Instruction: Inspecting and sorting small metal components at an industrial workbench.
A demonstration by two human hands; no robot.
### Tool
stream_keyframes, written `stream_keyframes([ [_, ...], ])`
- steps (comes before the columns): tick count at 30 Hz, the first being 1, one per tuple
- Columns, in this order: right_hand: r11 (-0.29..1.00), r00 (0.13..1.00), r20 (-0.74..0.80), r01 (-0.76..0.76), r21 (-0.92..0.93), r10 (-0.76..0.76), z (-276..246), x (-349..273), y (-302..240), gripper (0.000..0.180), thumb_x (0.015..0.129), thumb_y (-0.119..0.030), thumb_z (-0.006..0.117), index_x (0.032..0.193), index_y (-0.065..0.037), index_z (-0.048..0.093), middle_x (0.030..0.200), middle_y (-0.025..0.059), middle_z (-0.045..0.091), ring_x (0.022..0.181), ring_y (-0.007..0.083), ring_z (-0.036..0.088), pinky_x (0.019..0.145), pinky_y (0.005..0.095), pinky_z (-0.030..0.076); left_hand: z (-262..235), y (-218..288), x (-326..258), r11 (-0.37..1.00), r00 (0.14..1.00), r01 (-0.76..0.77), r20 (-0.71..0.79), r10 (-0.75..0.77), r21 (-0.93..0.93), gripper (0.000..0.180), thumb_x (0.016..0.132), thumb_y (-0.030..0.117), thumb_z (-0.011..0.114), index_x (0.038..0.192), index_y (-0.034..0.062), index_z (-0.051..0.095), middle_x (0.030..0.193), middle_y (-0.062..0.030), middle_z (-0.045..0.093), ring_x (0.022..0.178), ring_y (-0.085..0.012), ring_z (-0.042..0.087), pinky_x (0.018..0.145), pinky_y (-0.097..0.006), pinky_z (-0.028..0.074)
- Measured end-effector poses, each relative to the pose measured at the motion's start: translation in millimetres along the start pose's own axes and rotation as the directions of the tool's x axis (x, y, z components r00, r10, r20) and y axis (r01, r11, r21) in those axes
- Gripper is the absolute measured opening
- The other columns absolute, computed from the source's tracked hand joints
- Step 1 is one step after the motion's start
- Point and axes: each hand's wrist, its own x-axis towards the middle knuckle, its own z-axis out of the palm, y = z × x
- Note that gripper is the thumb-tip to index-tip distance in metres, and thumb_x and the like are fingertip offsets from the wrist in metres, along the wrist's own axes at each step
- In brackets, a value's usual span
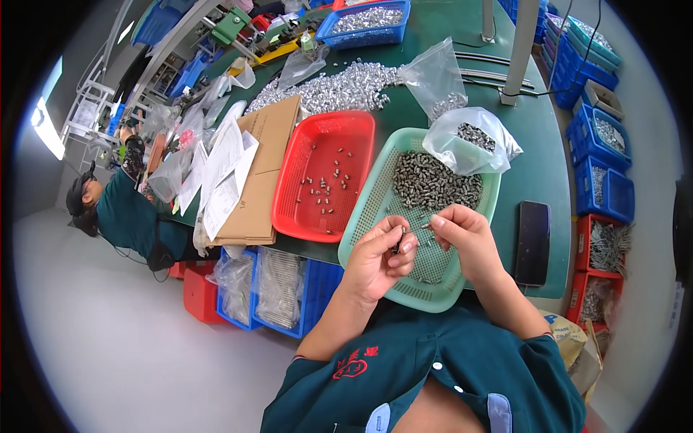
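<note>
Over a pale green perforated basket (pixel 349 242), my two hands are close together. My left hand (pixel 377 261) is closed round small dark metal fittings (pixel 396 247), partly hidden by its fingers. My right hand (pixel 468 237) pinches a thin, small metal pin (pixel 425 226) between thumb and forefinger, its tip pointing toward the left hand. A heap of dark metal fittings (pixel 433 180) fills the far part of the basket, and thin pins (pixel 427 268) lie scattered in its near part. An open plastic bag (pixel 462 155) with more fittings rests on the basket's far right rim.
To the left, a red basket (pixel 287 187) holds scattered fittings, beside cardboard (pixel 268 144) and papers (pixel 227 173). Shiny metal parts (pixel 339 86) are piled farther back. A black phone (pixel 532 244) lies at the right table edge. A co-worker (pixel 133 216) is at the far left.
</note>
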Motion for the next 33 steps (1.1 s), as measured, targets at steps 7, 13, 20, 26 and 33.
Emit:
stream_keyframes([
  [7, 0.998, 0.998, -0.016, 0.056, -0.007, -0.056, 3.2, -2.8, 1.8, 0.012, 0.085, -0.012, 0.061, 0.082, -0.001, 0.06, 0.068, -0.0032, 0.054, 0.061, 0.0028, 0.044, 0.054, 0.0193, 0.036, -0.8, -2.5, 1.4, 1.0, 1.0, -0.012, 0.029, 0.012, -0.014, 0.009, 0.09, 0.015, 0.054, 0.097, 0.0114, 0.05, 0.074, -0.0049, 0.052, 0.052, -0.0074, 0.035, 0.043, -0.019, 0.026],
  [13, 0.93, 0.955, -0.098, 0.247, -0.272, -0.282, 9.5, -9.1, 3.9, 0.014, 0.085, -0.012, 0.062, 0.079, 0.0, 0.06, 0.069, -0.0018, 0.055, 0.062, 0.0038, 0.046, 0.056, 0.0196, 0.037, 3.3, -5.9, 2.7, 0.999, 0.999, -0.047, 0.009, 0.047, 0.0, 0.008, 0.089, 0.014, 0.055, 0.096, 0.0122, 0.05, 0.075, -0.0057, 0.053, 0.053, -0.0077, 0.036, 0.044, -0.019, 0.027],
  [20, 0.994, 0.991, -0.077, 0.11, 0.012, -0.109, 8.8, -4.6, 2.7, 0.012, 0.085, -0.012, 0.062, 0.079, -0.001, 0.061, 0.067, -0.0007, 0.055, 0.061, 0.0049, 0.047, 0.056, 0.02, 0.038, 7.1, -8.2, 3.2, 0.989, 0.989, -0.146, 0.036, 0.145, 0.02, 0.007, 0.091, 0.011, 0.052, 0.098, 0.0119, 0.051, 0.079, -0.0079, 0.054, 0.054, -0.008, 0.037, 0.044, -0.019, 0.028],
  [26, 0.995, 0.995, -0.068, 0.08, 0.065, -0.075, 7.7, -3.9, 1.1, 0.012, 0.085, -0.012, 0.063, 0.079, -0.001, 0.061, 0.066, -0.0018, 0.055, 0.061, 0.0046, 0.047, 0.055, 0.02, 0.038, 15.7, -8.6, 2.4, 0.965, 0.972, -0.224, -0.036, 0.231, 0.135, 0.007, 0.089, 0.01, 0.055, 0.094, 0.0116, 0.049, 0.078, -0.0077, 0.055, 0.052, -0.0078, 0.038, 0.044, -0.019, 0.029],
  [33, 0.967, 0.981, -0.028, 0.183, -0.176, -0.191, 5.8, -0.6, -3.8, 0.013, 0.083, -0.01, 0.064, 0.077, 0.001, 0.06, 0.065, -0.002, 0.054, 0.06, 0.0043, 0.046, 0.053, 0.0209, 0.038, 22.3, -9.5, 0.5, 0.881, 0.919, -0.316, -0.115, 0.376, 0.354, 0.007, 0.089, 0.01, 0.056, 0.092, 0.0104, 0.05, 0.076, -0.0069, 0.055, 0.051, -0.0063, 0.037, 0.044, -0.019, 0.029],
])
